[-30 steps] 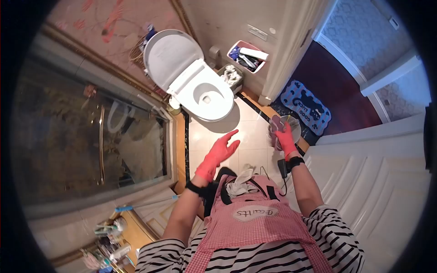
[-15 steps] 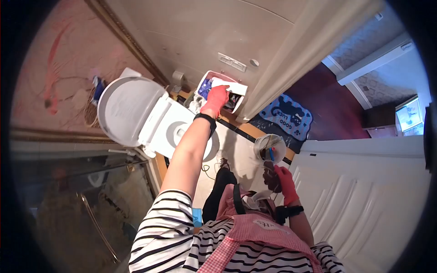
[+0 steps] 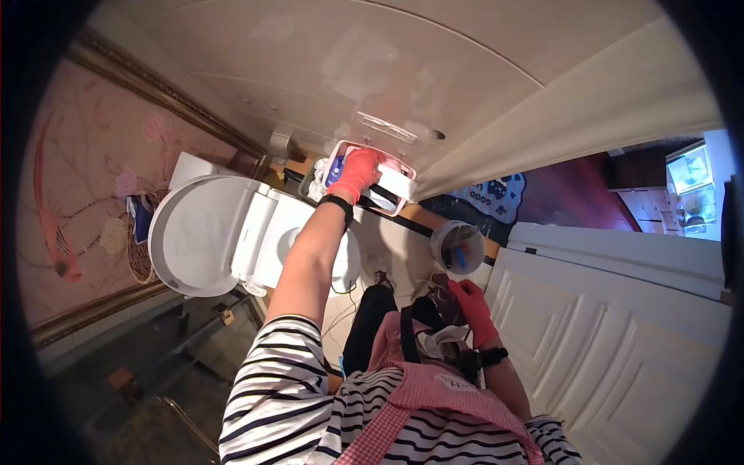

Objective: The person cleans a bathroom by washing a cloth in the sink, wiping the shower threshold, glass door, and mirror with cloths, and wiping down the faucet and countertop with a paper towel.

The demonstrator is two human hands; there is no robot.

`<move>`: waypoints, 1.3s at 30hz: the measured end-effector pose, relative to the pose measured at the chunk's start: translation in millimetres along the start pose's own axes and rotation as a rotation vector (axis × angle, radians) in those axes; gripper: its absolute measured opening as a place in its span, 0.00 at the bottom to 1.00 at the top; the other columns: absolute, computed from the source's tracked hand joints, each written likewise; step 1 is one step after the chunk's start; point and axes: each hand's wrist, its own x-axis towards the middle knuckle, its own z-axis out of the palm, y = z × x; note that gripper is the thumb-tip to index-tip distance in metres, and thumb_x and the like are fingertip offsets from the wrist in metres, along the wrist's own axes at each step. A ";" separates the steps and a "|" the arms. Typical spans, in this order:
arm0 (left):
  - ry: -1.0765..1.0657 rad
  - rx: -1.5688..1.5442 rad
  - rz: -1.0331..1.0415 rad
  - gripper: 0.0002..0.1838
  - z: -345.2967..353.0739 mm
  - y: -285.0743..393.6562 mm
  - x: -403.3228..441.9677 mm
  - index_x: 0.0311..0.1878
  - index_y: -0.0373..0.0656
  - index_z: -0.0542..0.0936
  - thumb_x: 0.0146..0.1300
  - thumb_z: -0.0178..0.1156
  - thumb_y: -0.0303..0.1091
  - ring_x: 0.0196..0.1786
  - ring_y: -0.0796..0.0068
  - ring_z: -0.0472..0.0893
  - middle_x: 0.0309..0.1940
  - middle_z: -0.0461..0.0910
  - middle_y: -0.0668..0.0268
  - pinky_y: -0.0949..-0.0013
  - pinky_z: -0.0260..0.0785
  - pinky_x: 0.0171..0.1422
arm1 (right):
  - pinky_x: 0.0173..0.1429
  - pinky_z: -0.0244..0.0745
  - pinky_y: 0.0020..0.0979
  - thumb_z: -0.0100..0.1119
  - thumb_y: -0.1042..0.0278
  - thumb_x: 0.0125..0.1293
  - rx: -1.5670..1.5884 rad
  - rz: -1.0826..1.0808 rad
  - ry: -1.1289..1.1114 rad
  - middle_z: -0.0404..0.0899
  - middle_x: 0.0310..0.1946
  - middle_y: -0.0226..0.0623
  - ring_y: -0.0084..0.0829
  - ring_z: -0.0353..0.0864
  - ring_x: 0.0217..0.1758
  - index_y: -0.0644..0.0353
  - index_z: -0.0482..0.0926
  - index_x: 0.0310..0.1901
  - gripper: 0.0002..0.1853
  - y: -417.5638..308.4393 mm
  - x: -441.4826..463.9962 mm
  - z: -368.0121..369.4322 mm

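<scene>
My left hand [image 3: 358, 172], in a red rubber glove, reaches into a pinkish-white basket [image 3: 407, 203] at the wall. Its curled fingers are on the left end of a white item [image 3: 397, 183]; the fingertips are partly hidden. Dark and blue things lie around it in the basket. My right hand [image 3: 475, 310], also in a red glove, is closed on a dark purple cloth [image 3: 448, 301] close to my apron. Just beyond that hand, a clear bucket [image 3: 457, 248] stands on the floor with a blue thing inside.
A toilet [image 3: 275, 236] with its lid [image 3: 203, 232] raised stands at the left. Beside the basket is a bin [image 3: 316, 182] with white paper. A white panelled door [image 3: 597, 318] is at the right, and a blue mat [image 3: 496, 198] lies at the doorway. A cable runs over the floor.
My left hand has gone from open above the floor to inside the basket. The view has swung and moved nearer the wall. My right hand has drawn the cloth back from the bucket towards my body.
</scene>
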 end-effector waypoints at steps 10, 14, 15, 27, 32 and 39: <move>-0.084 0.018 0.176 0.13 5.9 6.5 7.8 0.35 0.53 0.85 0.42 0.69 0.38 0.48 0.61 0.77 0.38 0.81 0.63 0.59 0.63 0.59 | 0.42 0.70 0.26 0.59 0.54 0.62 0.047 -0.130 -0.115 0.77 0.36 0.35 0.24 0.75 0.38 0.55 0.76 0.51 0.20 -25.6 61.9 43.9; 0.091 -0.182 0.199 0.09 -1.4 6.7 6.8 0.32 0.48 0.83 0.43 0.67 0.30 0.44 0.58 0.78 0.34 0.81 0.61 0.62 0.70 0.47 | 0.42 0.71 0.25 0.58 0.53 0.64 0.164 -0.094 -0.247 0.77 0.36 0.34 0.23 0.75 0.38 0.55 0.75 0.53 0.21 -36.5 81.2 51.8; 0.142 -0.181 0.199 0.09 -11.1 13.5 1.9 0.33 0.47 0.83 0.46 0.66 0.30 0.44 0.59 0.78 0.35 0.81 0.61 0.63 0.70 0.48 | 0.43 0.71 0.25 0.57 0.52 0.64 0.208 -0.078 -0.280 0.78 0.38 0.35 0.22 0.75 0.39 0.56 0.75 0.53 0.21 -39.9 85.9 53.4; 0.113 -0.848 -0.353 0.15 -34.2 22.3 -119.4 0.52 0.48 0.78 0.63 0.50 0.29 0.34 0.82 0.71 0.34 0.77 0.71 0.76 0.66 0.41 | 0.46 0.76 0.39 0.60 0.56 0.57 -0.624 -0.509 0.087 0.75 0.51 0.48 0.45 0.79 0.45 0.49 0.67 0.61 0.30 -130.4 154.9 85.3; 0.475 -0.486 -0.417 0.32 -19.2 30.1 -123.3 0.58 0.40 0.73 0.53 0.67 0.47 0.54 0.54 0.75 0.51 0.76 0.48 0.62 0.66 0.58 | 0.46 0.76 0.42 0.62 0.55 0.54 -0.874 -0.816 0.160 0.75 0.50 0.41 0.43 0.79 0.45 0.49 0.67 0.61 0.31 -125.4 207.2 109.5; 0.105 -0.309 -0.848 0.48 -13.4 12.2 -102.4 0.57 0.35 0.73 0.41 0.67 0.66 0.51 0.52 0.78 0.47 0.79 0.47 0.62 0.70 0.54 | 0.46 0.74 0.41 0.64 0.53 0.53 -1.020 -0.794 0.016 0.80 0.42 0.39 0.42 0.79 0.45 0.55 0.71 0.52 0.26 -153.9 226.7 136.6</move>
